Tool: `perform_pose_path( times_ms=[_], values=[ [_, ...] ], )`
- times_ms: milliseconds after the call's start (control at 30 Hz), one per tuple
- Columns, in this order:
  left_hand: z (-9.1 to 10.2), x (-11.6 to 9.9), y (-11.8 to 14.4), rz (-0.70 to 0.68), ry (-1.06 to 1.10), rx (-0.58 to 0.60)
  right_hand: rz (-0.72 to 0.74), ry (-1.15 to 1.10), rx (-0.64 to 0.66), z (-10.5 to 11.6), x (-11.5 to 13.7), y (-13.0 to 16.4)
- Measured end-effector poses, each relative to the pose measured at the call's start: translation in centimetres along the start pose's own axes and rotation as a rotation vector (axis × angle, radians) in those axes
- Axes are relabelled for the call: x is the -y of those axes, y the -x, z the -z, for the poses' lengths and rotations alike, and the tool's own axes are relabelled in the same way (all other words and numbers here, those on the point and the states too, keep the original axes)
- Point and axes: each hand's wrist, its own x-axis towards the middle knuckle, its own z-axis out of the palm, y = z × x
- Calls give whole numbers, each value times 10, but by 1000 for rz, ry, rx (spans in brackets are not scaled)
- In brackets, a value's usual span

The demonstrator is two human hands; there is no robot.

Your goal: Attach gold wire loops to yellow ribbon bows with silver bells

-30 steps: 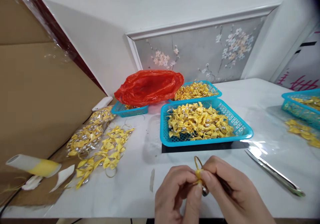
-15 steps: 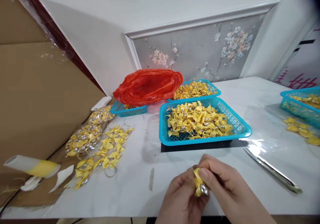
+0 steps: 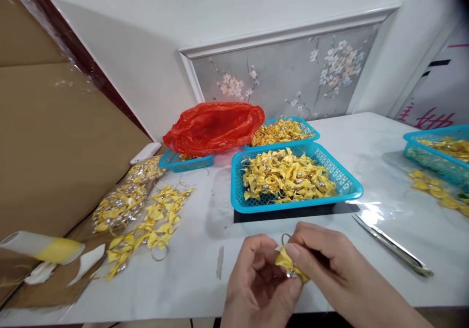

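Between my hands is a small yellow ribbon piece [image 3: 283,258] with shiny silver beads and a thin loop standing up from it. My right hand [image 3: 326,264] pinches it between thumb and fingers. Curled loosely on the other side, my left hand [image 3: 256,279] has its thumb against the lower part of the piece, with the index finger near the top. Just beyond the hands, a blue basket [image 3: 296,206] holds a heap of similar yellow ribbon pieces with silver beads.
Metal tweezers [image 3: 394,246] lie right of my hands. A red plastic bag [image 3: 214,128] covers part of a small blue basket [image 3: 186,164]. More yellow ribbon pieces [image 3: 161,215] lie left, beside a cardboard box [image 3: 54,137]. Another blue basket [image 3: 432,159] stands far right.
My left hand's fingers have loosened and drawn back from the ribbon piece. The piece has turned in my right fingers, so its thin loop now shows on top.
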Motion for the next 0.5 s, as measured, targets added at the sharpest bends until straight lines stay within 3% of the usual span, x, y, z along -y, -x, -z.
perform_pose_path(
  times_ms=[233,500],
  values=[
    [1,1,1,-86,35,-66,33,20,-36,4,-8,18],
    [0,-9,4,-102,61,-45,21,-41,-14,3,4,17]
  ],
)
